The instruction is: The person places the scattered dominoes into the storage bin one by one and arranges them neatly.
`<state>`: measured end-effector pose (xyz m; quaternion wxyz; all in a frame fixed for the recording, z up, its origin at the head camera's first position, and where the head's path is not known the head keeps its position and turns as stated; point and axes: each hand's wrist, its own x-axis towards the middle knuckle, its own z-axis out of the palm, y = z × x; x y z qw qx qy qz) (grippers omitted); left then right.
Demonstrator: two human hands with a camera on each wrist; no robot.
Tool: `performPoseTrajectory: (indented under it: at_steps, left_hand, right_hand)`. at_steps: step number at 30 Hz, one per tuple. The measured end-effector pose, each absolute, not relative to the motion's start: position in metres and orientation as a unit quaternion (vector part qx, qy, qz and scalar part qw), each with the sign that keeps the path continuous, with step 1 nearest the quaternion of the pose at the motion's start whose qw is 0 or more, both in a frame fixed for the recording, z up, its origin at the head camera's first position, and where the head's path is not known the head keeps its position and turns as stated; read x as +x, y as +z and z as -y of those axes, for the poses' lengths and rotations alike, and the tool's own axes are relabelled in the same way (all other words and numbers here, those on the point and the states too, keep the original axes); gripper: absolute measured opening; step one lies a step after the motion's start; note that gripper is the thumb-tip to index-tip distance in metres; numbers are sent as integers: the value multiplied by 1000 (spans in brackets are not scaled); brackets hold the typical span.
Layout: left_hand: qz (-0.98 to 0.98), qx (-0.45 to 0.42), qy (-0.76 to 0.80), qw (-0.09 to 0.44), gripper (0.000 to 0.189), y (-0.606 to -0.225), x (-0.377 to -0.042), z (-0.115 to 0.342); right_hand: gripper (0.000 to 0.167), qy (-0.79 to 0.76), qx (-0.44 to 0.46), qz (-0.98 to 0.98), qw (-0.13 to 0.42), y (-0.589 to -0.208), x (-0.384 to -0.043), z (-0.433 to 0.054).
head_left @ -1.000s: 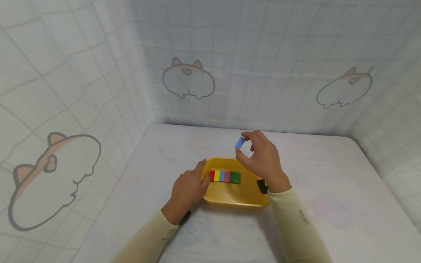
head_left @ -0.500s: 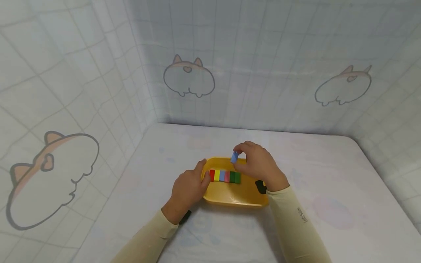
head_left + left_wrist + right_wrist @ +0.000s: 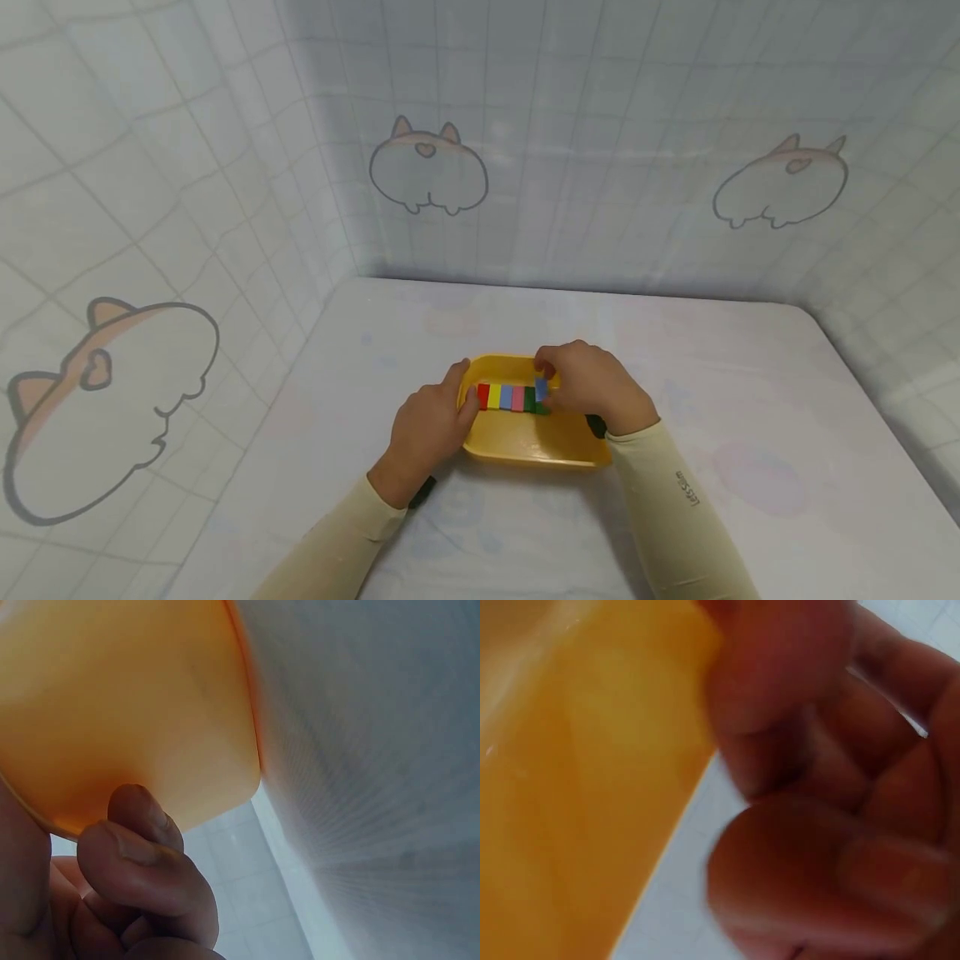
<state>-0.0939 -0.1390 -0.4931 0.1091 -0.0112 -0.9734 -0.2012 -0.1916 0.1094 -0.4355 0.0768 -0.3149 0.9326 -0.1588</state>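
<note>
A yellow plastic tray (image 3: 525, 446) stands on the cloth-covered table. My left hand (image 3: 429, 423) grips its left rim, thumb over the inside; in the left wrist view the curled fingers (image 3: 142, 862) lie against the outer wall. Along the tray's back half runs a row of small coloured blocks (image 3: 507, 397): red, yellow, blue, pink and green, side by side. Between thumb and fingers my right hand (image 3: 596, 385) pinches a blue block (image 3: 541, 388), low over the row's green right end. The right wrist view is blurred and the block is hidden there.
A pale cloth (image 3: 712, 400) with faint prints covers the table. White grid-patterned curtains (image 3: 600, 167) with cartoon animal drawings close off the back and both sides. Dark wrist-camera parts (image 3: 422, 493) show beneath the left wrist.
The right hand has come down from above the tray's back rim with the blue block, into the tray at the row's right end. The left hand keeps its grip on the rim.
</note>
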Motion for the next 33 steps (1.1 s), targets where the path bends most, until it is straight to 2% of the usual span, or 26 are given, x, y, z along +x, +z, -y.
performPoseTrajectory:
  at_steps: [4, 9, 18, 33]
  left_hand:
    - [974, -10, -199, 107, 55, -494, -94, 139]
    - [975, -3, -198, 100, 56, -494, -95, 139]
    - [976, 1, -198, 91, 57, -493, -95, 138]
    - [975, 7, -204, 89, 56, -493, -96, 134]
  right_hand:
    - [43, -126, -288, -943, 106, -436, -189, -109]
    - [47, -98, -263, -953, 113, -436, -187, -108]
    - [45, -81, -238, -958, 139, -435, -184, -110]
    - [50, -97, -241, -955, 144, -436, -189, -113]
